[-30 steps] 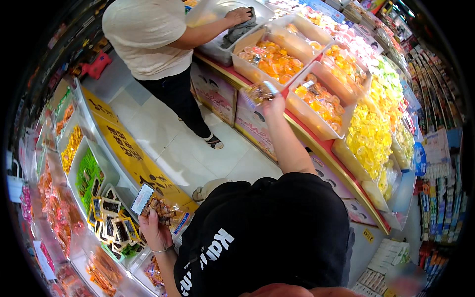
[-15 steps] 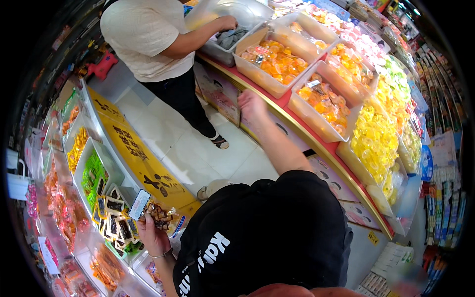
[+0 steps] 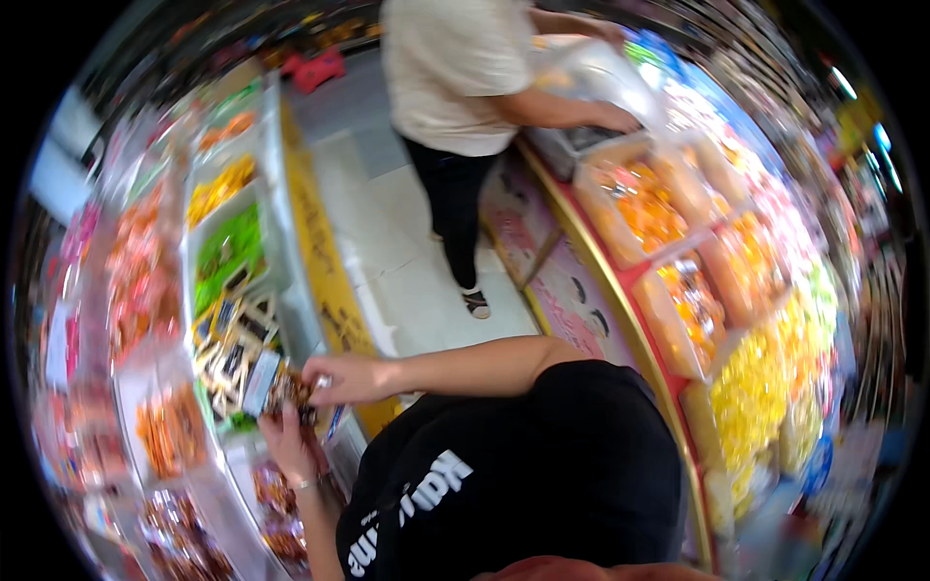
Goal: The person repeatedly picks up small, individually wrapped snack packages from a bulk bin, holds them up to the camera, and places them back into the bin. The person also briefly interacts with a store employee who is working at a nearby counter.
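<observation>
Over the left-hand counter, my left hand [image 3: 289, 447] is closed round the lower edge of a clear plastic bag of brown snacks [image 3: 289, 389] with a pale label at one corner. My right hand [image 3: 347, 379] reaches across my body, its fingers curled against the bag's right side. Motion blur hides exactly how those fingers pinch it. Just beyond the bag lie loose flat packets, dark with pale edges [image 3: 229, 360], in a bin, and past them a bin of green packets [image 3: 232, 254].
Bins of orange sticks [image 3: 170, 433] and pink-red sweets [image 3: 141, 281] stand further left. Across the tiled aisle [image 3: 387, 242], a red-edged counter carries tubs of orange [image 3: 644, 218] and yellow sweets [image 3: 748, 378]. A person in a pale shirt [image 3: 455, 73] reaches into a tub there.
My right hand has swung from the right-hand counter over to the bag in my left hand. The view has turned left; the other person now appears further right.
</observation>
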Motion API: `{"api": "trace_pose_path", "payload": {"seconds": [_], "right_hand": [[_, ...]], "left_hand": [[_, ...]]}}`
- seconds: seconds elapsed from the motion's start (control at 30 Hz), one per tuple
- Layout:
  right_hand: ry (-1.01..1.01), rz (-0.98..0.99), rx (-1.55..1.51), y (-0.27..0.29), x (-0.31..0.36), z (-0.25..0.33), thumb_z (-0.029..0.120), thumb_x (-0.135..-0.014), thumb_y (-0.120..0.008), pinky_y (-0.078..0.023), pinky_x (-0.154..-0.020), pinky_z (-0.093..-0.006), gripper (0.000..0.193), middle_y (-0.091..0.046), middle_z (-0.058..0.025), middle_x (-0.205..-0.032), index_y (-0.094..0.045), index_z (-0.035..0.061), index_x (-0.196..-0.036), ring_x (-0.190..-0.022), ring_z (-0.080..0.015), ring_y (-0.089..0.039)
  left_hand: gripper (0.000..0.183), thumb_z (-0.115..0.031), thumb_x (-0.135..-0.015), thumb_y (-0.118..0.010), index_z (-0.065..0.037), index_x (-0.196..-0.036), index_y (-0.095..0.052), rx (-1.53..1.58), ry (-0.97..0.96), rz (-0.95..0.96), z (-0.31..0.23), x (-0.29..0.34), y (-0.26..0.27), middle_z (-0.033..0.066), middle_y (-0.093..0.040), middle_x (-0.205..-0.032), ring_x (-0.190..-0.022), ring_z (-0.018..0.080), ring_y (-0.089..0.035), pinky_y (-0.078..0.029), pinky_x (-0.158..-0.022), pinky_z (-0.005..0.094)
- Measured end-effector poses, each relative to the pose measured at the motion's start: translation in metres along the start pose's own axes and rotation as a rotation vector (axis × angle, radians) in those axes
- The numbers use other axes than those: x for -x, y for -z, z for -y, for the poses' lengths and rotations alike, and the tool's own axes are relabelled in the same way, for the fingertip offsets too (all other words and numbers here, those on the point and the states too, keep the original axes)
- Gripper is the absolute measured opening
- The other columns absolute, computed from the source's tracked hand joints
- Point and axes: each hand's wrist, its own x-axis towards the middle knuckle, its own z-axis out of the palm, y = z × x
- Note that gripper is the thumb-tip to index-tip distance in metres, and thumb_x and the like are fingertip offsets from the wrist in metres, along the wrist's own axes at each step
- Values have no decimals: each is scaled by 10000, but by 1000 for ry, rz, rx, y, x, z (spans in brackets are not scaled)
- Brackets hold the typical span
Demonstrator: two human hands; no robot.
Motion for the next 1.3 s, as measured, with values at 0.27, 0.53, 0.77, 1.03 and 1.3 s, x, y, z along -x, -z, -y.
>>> {"api": "trace_pose_path", "payload": {"seconds": [0.27, 0.53, 0.77, 1.03, 1.3], "right_hand": [[25, 39, -203, -29, -36, 23, 67, -807, -543, -402, -599, -193, 193, -453, 1, -794, -407, 42, -941, -695, -44, -452], [-50, 412, -303, -77, -107, 20, 37, -819, -522, -369, -573, -172, 197, -465, -1, -815, -387, 43, -963, -680, -29, -434], [177, 517, -153, -138, -159, 0, 61, -799, -562, -399, -554, -223, 199, -499, -26, -786, -456, 27, -963, -648, -74, -463], [927, 1169, 472, -225, -182, 12, 78, -702, -549, -442, -567, -386, 232, -507, -126, -731, -419, 21, -886, -645, -304, -529], [856, 1293, 476, -386, -255, 9, 290, -774, -570, -429, -785, -365, 306, -544, -119, -981, -546, 51, -964, -944, -273, -523]], "left_hand": [[408, 10, -808, -467, 1, -1195, -339, 100, -208, 16, -31, -3, 16, 124, -483, -1127, -1045, 203, -474, -372, -890, 319], [355, -48, -820, -536, 4, -1139, -390, 196, -321, -291, -56, 12, 64, 86, -521, -1079, -1008, 158, -492, -376, -892, 309], [550, -69, -804, -565, -38, -1254, -250, 256, -513, -730, -57, 26, 100, 91, -419, -1175, -1097, 176, -405, -334, -928, 318], [777, -308, -788, -571, -13, -1328, -97, 336, -501, -1087, -30, 66, 131, 157, -168, -1366, -1237, 266, -238, -208, -1009, 403], [328, -97, -840, -436, 6, -1151, -421, 671, -657, -1269, -14, 107, 153, 114, -533, -1095, -988, 222, -517, -429, -846, 376]]}}
